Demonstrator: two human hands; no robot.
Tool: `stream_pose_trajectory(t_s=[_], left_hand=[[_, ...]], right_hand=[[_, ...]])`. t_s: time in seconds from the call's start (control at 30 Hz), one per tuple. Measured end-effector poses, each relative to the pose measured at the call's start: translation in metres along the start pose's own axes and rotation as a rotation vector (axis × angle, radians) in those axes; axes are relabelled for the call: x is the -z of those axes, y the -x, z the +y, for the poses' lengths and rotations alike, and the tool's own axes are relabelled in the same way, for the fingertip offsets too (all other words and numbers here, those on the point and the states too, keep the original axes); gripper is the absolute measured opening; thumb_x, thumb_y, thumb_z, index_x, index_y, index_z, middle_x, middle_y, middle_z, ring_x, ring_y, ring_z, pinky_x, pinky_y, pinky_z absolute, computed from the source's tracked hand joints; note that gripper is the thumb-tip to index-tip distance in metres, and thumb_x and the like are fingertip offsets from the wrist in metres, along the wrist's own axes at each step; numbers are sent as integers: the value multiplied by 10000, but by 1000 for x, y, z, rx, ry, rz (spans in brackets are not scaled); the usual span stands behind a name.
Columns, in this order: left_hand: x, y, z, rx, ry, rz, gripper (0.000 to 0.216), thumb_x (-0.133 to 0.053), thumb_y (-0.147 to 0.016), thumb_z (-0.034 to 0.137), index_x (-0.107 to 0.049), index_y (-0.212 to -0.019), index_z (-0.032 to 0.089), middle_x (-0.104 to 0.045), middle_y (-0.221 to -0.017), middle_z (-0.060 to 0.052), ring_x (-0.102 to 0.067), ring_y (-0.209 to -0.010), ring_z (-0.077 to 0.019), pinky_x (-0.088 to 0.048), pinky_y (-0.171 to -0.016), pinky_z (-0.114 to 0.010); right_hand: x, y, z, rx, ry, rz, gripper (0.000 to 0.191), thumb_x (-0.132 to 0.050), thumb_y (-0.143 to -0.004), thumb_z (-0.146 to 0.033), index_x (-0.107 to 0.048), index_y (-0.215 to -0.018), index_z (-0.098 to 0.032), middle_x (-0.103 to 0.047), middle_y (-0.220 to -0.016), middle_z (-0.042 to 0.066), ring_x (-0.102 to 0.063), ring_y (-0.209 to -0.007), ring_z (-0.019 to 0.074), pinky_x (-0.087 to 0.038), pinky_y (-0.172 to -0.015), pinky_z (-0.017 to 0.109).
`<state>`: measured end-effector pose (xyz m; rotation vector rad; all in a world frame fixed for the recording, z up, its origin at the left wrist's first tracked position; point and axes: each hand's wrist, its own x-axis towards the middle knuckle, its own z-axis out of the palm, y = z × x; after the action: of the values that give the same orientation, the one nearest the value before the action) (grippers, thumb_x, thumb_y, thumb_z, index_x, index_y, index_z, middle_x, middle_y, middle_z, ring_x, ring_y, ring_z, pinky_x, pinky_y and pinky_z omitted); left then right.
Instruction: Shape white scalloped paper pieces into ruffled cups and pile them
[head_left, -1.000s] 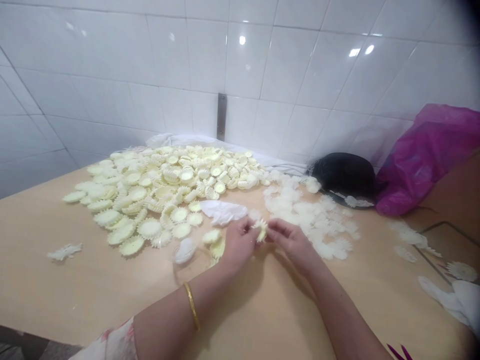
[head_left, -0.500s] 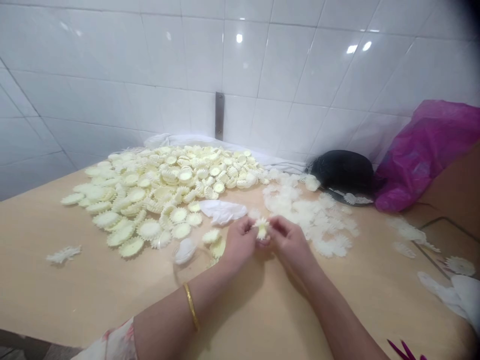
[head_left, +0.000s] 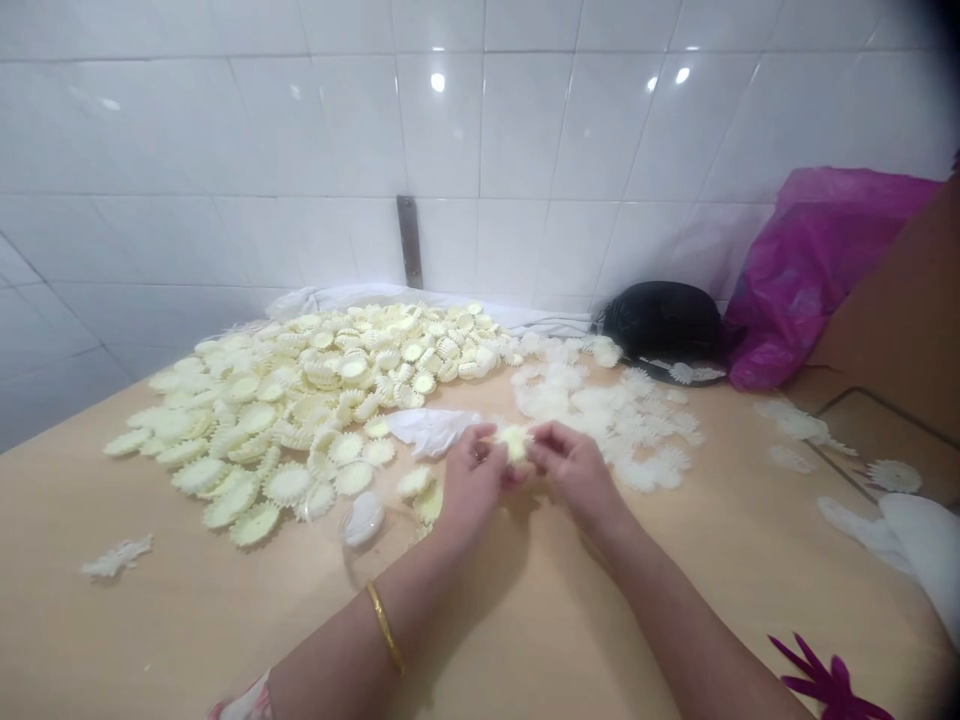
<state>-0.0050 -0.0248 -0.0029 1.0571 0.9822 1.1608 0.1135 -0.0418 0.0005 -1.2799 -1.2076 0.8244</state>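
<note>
Between my two hands is a small pale-yellow piece with a scalloped, petal-like edge [head_left: 514, 443]. My left hand [head_left: 476, 480] pinches it from the left, fingers closed. On the other side my right hand [head_left: 574, 470] grips its edge between thumb and fingers. The piece is blurred, so its fine detail does not show. Just left of my left hand lie a few similar yellow scalloped discs [head_left: 427, 500] and a round white spool-like object [head_left: 364, 520]. Behind my hands rests a crumpled white cloth or bag [head_left: 433, 430].
A large heap of pale-yellow scalloped discs [head_left: 300, 400] covers the table's back left. Thin white petal-edged pieces [head_left: 600, 410] spread at right. Farther back sit a black rounded object [head_left: 664, 320] and a magenta plastic bag [head_left: 810, 270]. Dark pink petals [head_left: 832, 685] lie at lower right.
My view has turned slightly right, so the surroundings sit farther left. Both hands still hold the yellow piece, which has tilted and looks more blurred.
</note>
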Motion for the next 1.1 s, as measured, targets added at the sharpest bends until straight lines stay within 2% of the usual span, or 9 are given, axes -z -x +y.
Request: stream_pose_trajectory(t_s=[0.1,0.2,0.3,0.43,0.53,0.63,0.8,1.1], left_hand=[[1,-2,2,120,108,-3,195,-604,-723,271,-507,-848,157,-570,-682,-12,-581,-525,-113,-471,-528,-251],[2,-3,3,219,194,-78,257,-630,-706,357,-538,-785,131,-577,-696,-47,-570,-552,-116,-452,-512,-240],[2,-3,1,226,238,-149,263,-687,-652,322,-558,-781,133,-574,-666,-34,-539,-546,-98,-410,-488,-208],[7,-5,-3,120,150,-70,193,-701,-616,231,-567,-723,143,-535,-596,8,-475,-504,-68,-366,-489,-190],[11,-7,-6,42,59,-24,191,-696,-623,257,-597,-743,147,-526,-609,11,-451,-518,-65,-367,-523,-197],[10,-7,-5,26,42,-57,216,-701,-616,288,-608,-748,144,-518,-610,8,-427,-510,-67,-363,-528,-206],[4,0,-3,-9,46,-169,221,-663,-656,328,-586,-720,131,-503,-597,-3,-415,-508,-73,-357,-517,-215],[6,-2,-7,-40,-50,-176,316,-592,-712,439,-519,-594,154,-433,-496,16,-384,-458,-76,-334,-479,-218]], right_hand=[[5,-6,4,-140,-297,-29,184,-686,-576,-302,-572,-638,-170,-516,-561,-42,-440,-517,88,-362,-537,236],[6,-7,6,-216,-445,-106,227,-726,-550,-308,-590,-666,-169,-538,-574,-40,-465,-522,84,-373,-556,236],[4,-3,4,-180,-415,-176,221,-726,-574,-310,-596,-686,-172,-527,-556,-50,-458,-523,79,-368,-560,229],[4,1,-3,-124,-285,-264,184,-706,-617,-303,-590,-684,-178,-540,-559,-48,-474,-552,87,-375,-583,230],[7,-1,-4,-116,-207,-204,189,-674,-663,-342,-599,-717,-177,-585,-632,-24,-492,-581,92,-389,-614,239],[9,-3,-2,-115,-207,-117,230,-644,-690,-399,-593,-714,-176,-596,-677,-11,-487,-582,89,-397,-624,243],[5,-2,0,-104,-240,-195,273,-638,-690,-433,-579,-654,-169,-514,-594,-32,-450,-577,88,-390,-603,231],[1,1,-2,-113,-279,-245,329,-593,-724,-472,-543,-586,-177,-506,-549,-27,-444,-552,99,-384,-598,247]])
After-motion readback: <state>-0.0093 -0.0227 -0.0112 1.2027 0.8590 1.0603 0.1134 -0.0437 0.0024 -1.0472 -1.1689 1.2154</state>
